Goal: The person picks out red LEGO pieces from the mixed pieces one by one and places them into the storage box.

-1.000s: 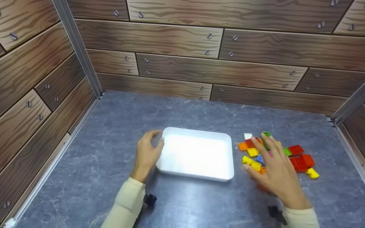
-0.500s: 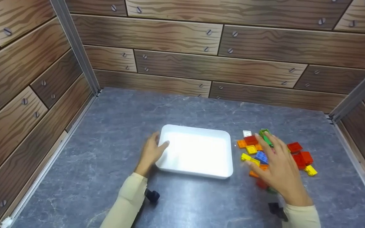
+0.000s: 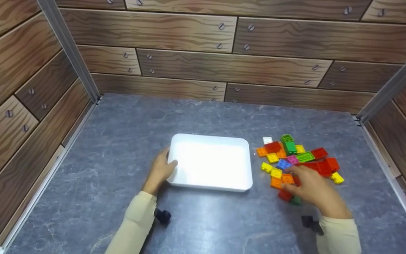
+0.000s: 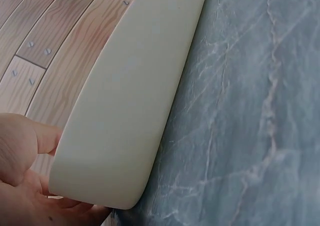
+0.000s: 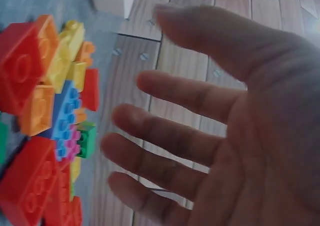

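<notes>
A white rectangular tray lies on the table with nothing in it. My left hand holds its left edge, thumb over the rim and fingers outside; the left wrist view shows the hand at the corner of the tray's wall. To the tray's right spreads a loose group of toy building bricks, among them a blue brick, a pink brick and a red brick. Over their near side hovers my right hand. In the right wrist view this hand has spread, slightly bent fingers and holds nothing.
Wood-patterned walls enclose the grey marbled table at the back and both sides. Metal strips run along the corners. A yellow brick lies at the group's right end, and a white brick at its far left.
My left thumb has come over the tray's rim. My right hand has drawn back toward me and lower, uncovering more bricks. The head view has shifted slightly.
</notes>
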`<state>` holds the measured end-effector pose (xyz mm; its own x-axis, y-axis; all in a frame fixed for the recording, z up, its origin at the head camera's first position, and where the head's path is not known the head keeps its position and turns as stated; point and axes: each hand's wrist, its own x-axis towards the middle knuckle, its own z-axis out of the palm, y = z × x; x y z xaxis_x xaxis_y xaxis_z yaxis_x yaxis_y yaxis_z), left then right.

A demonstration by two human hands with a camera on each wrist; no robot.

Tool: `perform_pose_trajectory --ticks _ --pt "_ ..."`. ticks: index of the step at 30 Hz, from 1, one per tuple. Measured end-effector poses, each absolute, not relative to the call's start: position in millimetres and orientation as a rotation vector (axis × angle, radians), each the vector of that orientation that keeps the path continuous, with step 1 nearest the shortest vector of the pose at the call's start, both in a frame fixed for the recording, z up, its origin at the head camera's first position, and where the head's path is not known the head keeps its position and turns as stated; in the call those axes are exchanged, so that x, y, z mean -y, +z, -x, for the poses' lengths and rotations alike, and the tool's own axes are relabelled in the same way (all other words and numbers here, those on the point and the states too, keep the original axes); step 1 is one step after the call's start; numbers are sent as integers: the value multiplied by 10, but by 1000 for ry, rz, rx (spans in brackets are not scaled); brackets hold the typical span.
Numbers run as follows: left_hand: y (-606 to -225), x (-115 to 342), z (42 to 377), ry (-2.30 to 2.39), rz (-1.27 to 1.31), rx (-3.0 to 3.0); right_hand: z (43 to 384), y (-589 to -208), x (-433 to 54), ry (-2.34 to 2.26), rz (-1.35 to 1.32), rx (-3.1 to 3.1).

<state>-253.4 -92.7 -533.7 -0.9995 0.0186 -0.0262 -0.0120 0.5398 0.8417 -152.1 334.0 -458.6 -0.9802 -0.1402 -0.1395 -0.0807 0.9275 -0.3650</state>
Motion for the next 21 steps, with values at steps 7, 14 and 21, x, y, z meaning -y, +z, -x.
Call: perform_pose_trajectory --ticks 7,14,21 --pt "-5343 934 2530 1511 4 -2708 1578 -4735 -3376 -632 125 -2743" --pt "-5359 980 2532 1560 19 -2681 1651 -4782 -3365 -620 113 -2630" --pt "-5337 988 2524 1571 -11 -2681 1634 -4874 -3350 -611 70 -2602"
